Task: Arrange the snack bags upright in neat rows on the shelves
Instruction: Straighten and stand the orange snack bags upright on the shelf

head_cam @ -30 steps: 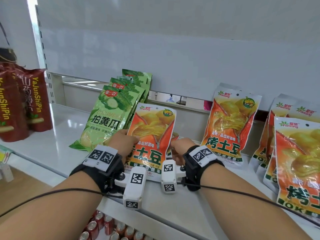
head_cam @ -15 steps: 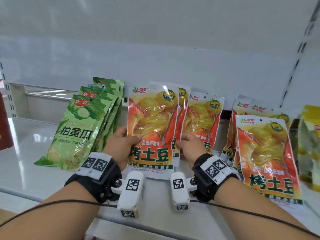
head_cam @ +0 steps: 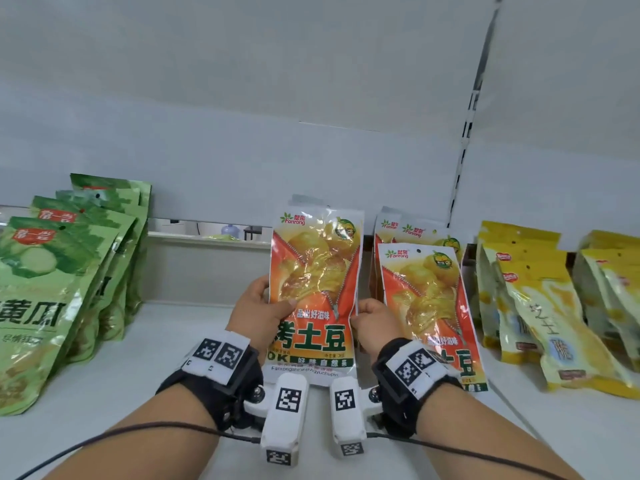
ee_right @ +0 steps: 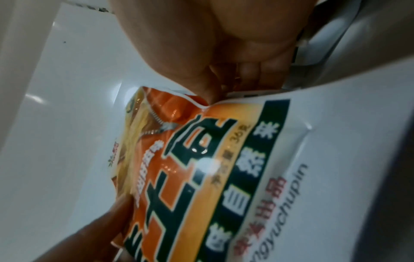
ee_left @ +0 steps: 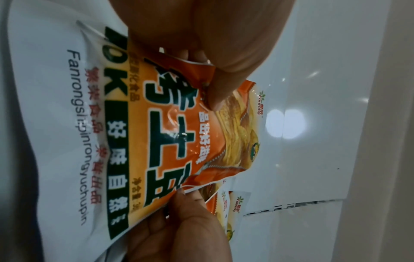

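Above the white shelf [head_cam: 180, 341], my left hand [head_cam: 258, 315] and right hand [head_cam: 372, 318] pinch an upright orange snack bag [head_cam: 313, 289] by its sides. Left wrist: thumb [ee_left: 218, 88] presses glossy, crinkled plastic. Right wrist: fingers [ee_right: 241, 70] curl behind the edge.

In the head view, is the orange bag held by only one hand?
No, the left hand grips the orange bag at its left edge while the right hand pinches its right edge.
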Demonstrator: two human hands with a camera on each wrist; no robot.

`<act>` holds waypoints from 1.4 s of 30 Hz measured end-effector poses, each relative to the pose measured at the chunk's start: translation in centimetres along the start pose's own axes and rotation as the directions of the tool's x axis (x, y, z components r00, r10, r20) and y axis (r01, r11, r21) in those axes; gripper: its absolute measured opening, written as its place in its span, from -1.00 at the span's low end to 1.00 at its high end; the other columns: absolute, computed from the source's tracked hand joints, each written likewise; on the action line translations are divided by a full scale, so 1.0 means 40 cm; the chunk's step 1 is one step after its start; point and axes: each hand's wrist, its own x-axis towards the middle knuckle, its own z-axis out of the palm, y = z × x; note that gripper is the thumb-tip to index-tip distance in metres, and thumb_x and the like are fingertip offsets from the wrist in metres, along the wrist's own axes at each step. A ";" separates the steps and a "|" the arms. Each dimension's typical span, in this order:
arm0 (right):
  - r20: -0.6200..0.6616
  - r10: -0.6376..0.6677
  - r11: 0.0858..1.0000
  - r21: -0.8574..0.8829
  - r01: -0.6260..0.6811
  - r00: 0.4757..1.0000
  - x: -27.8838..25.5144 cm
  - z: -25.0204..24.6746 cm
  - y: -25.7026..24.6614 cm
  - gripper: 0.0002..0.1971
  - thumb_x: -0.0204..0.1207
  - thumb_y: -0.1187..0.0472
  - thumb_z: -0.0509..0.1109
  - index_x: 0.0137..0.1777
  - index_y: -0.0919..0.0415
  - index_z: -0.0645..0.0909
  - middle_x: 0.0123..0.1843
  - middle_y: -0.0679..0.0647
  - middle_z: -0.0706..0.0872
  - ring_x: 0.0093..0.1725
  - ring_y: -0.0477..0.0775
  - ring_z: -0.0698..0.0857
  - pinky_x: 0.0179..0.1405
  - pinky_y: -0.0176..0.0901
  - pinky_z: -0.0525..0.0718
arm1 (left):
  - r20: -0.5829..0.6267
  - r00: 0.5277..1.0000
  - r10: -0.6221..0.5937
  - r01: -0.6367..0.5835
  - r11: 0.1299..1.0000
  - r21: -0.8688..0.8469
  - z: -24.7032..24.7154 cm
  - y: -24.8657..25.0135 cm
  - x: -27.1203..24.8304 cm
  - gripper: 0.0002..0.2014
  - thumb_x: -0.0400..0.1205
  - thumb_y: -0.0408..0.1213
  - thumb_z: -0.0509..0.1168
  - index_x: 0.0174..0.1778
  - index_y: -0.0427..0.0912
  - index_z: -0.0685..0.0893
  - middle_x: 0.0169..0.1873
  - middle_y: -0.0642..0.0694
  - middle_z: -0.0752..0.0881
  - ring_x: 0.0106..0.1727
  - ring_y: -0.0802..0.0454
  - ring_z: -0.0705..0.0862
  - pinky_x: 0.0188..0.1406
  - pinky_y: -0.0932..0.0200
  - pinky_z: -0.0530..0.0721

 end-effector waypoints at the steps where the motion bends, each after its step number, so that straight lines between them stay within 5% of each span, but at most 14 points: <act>1: -0.005 0.007 0.999 -0.044 -0.008 1.000 0.002 0.001 0.005 -0.78 0.57 0.32 0.21 -0.15 0.06 0.65 -0.16 0.05 0.79 -0.19 0.06 0.78 -0.24 -0.09 0.76 | -0.017 1.000 -0.002 0.003 1.000 0.023 0.006 -0.007 0.004 -0.64 0.51 -0.47 0.43 0.15 -0.04 0.62 -0.16 -0.17 0.83 -0.21 -0.21 0.82 -0.21 -0.12 0.77; 6: 0.023 0.046 0.990 -0.135 -0.043 0.999 -0.005 -0.001 -0.005 -0.74 0.59 0.33 0.13 0.14 0.28 0.62 0.15 0.26 0.70 0.10 0.25 0.68 0.18 0.10 0.66 | -0.106 0.994 0.041 -0.016 0.974 0.226 0.031 -0.020 0.009 -0.64 0.53 -0.40 0.43 0.15 0.01 0.51 -0.11 -0.11 0.79 -0.19 -0.17 0.80 -0.14 -0.21 0.79; 9: 0.049 0.041 0.997 -0.065 -0.038 0.998 -0.012 -0.008 -0.026 -0.69 0.62 0.32 0.15 0.28 0.44 0.55 0.29 0.35 0.63 0.28 0.31 0.61 0.21 0.03 0.61 | -0.132 0.987 0.091 -0.035 0.926 0.376 0.047 -0.013 0.004 -0.63 0.55 -0.35 0.41 0.22 -0.01 0.50 -0.20 0.02 0.73 -0.27 0.00 0.75 -0.35 0.06 0.73; 11: 0.085 0.048 0.999 -0.024 -0.046 0.995 -0.015 -0.010 -0.037 -0.70 0.64 0.26 0.17 0.25 0.41 0.56 0.21 0.33 0.67 0.20 0.31 0.65 0.09 -0.01 0.64 | -0.139 0.985 0.105 -0.033 0.898 0.439 0.057 -0.007 -0.001 -0.64 0.57 -0.33 0.38 0.26 -0.06 0.51 -0.28 0.10 0.68 -0.34 0.13 0.67 -0.51 0.29 0.53; 14: 0.129 0.086 0.996 0.012 -0.088 0.988 -0.020 -0.009 -0.049 -0.77 0.68 0.11 0.14 0.20 0.23 0.45 -0.16 0.01 0.60 -0.25 -0.09 0.61 -0.49 -0.37 0.59 | -0.156 0.983 0.094 -0.009 0.883 0.470 0.069 0.000 -0.008 -0.64 0.59 -0.32 0.36 0.30 -0.13 0.50 -0.26 0.06 0.67 -0.34 0.14 0.65 -0.53 0.29 0.49; 15: 0.133 0.093 0.996 -0.001 -0.093 0.987 -0.020 -0.009 -0.050 -0.74 0.67 0.08 0.16 0.22 0.23 0.42 -0.17 -0.03 0.58 -0.27 -0.14 0.58 -0.52 -0.40 0.55 | -0.157 0.984 0.085 0.000 0.879 0.477 0.073 0.001 -0.011 -0.62 0.60 -0.32 0.35 0.33 -0.14 0.48 -0.22 0.01 0.68 -0.32 0.11 0.67 -0.50 0.25 0.53; 19: 0.156 0.092 0.995 0.022 -0.097 0.983 -0.022 -0.002 -0.045 -0.51 0.53 0.05 0.34 0.38 0.26 0.37 0.13 0.19 0.69 0.05 0.18 0.73 0.13 0.08 0.69 | -0.146 0.988 0.058 0.020 0.876 0.482 0.080 0.010 -0.022 -0.48 0.58 -0.32 0.37 0.44 -0.15 0.37 -0.01 -0.10 0.68 -0.16 -0.08 0.74 -0.21 0.00 0.74; 21: 0.165 0.061 0.998 -0.033 -0.056 0.984 -0.028 -0.007 -0.045 -0.47 0.50 0.02 0.37 0.38 0.27 0.35 0.16 0.17 0.68 0.10 0.18 0.71 0.21 0.10 0.65 | -0.157 0.986 0.056 0.027 0.876 0.481 0.084 0.016 -0.027 -0.39 0.54 -0.31 0.39 0.50 -0.15 0.33 0.17 -0.19 0.65 0.01 -0.21 0.73 0.02 -0.16 0.73; 26: 0.158 -0.038 0.987 -0.151 0.063 0.987 -0.049 -0.035 -0.052 -0.60 0.50 -0.03 0.35 0.20 0.20 0.44 0.02 0.05 0.68 -0.11 -0.05 0.66 -0.19 -0.19 0.62 | -0.243 0.962 0.124 0.024 0.850 0.526 0.100 0.029 -0.037 -0.28 0.48 -0.24 0.42 0.56 -0.14 0.29 0.40 -0.28 0.46 0.32 -0.29 0.52 0.31 -0.27 0.55; 29: 0.135 -0.112 0.981 -0.143 0.131 0.984 -0.066 -0.065 -0.052 -0.50 0.54 0.00 0.33 0.40 0.20 0.34 -0.02 -0.08 0.63 -0.15 -0.17 0.61 -0.33 -0.32 0.53 | -0.270 0.946 0.180 -0.007 0.843 0.538 0.109 0.046 -0.049 -0.35 0.49 -0.19 0.38 0.51 -0.07 0.34 0.40 -0.22 0.41 0.38 -0.25 0.45 0.33 -0.30 0.51; 32: 0.080 -0.145 0.982 -0.112 0.154 0.986 -0.080 -0.110 -0.051 -0.42 0.56 0.01 0.32 0.53 0.15 0.28 0.37 0.04 0.55 0.22 0.06 0.60 0.20 -0.05 0.60 | -0.231 0.945 0.233 -0.098 0.873 0.478 0.131 0.070 -0.051 -0.50 0.50 -0.25 0.33 0.38 -0.02 0.45 0.33 -0.12 0.44 0.33 -0.20 0.50 0.28 -0.25 0.58; 35: 0.003 -0.194 0.977 -0.093 0.194 0.981 -0.080 -0.176 -0.042 -0.52 0.58 0.07 0.30 0.47 0.15 0.38 0.36 0.04 0.55 0.11 0.04 0.59 0.12 -0.09 0.55 | -0.183 0.936 0.300 -0.206 0.891 0.405 0.178 0.085 -0.054 -0.69 0.54 -0.30 0.32 0.18 0.05 0.53 0.17 -0.06 0.58 0.12 -0.03 0.62 0.15 0.11 0.65; 37: -0.045 -0.199 0.980 -0.031 0.198 0.979 -0.073 -0.228 -0.031 -0.59 0.57 0.13 0.30 0.41 0.15 0.47 0.20 -0.01 0.64 0.05 0.04 0.65 0.16 -0.03 0.64 | -0.143 0.935 0.323 -0.255 0.897 0.361 0.224 0.087 -0.064 -0.77 0.56 -0.32 0.32 0.10 0.02 0.59 -0.07 0.05 0.63 -0.15 0.13 0.62 -0.24 0.45 0.59; 42: -0.215 -0.172 0.974 0.111 0.199 0.961 -0.032 -0.382 0.025 -0.81 0.53 0.25 0.32 0.12 0.06 0.59 0.05 -0.01 0.68 0.01 0.01 0.67 0.07 -0.06 0.67 | -0.075 0.950 0.304 -0.270 0.917 0.295 0.377 0.062 -0.103 -0.82 0.58 -0.32 0.30 0.04 0.02 0.61 -0.28 0.11 0.61 -0.31 0.18 0.56 -0.33 0.29 0.53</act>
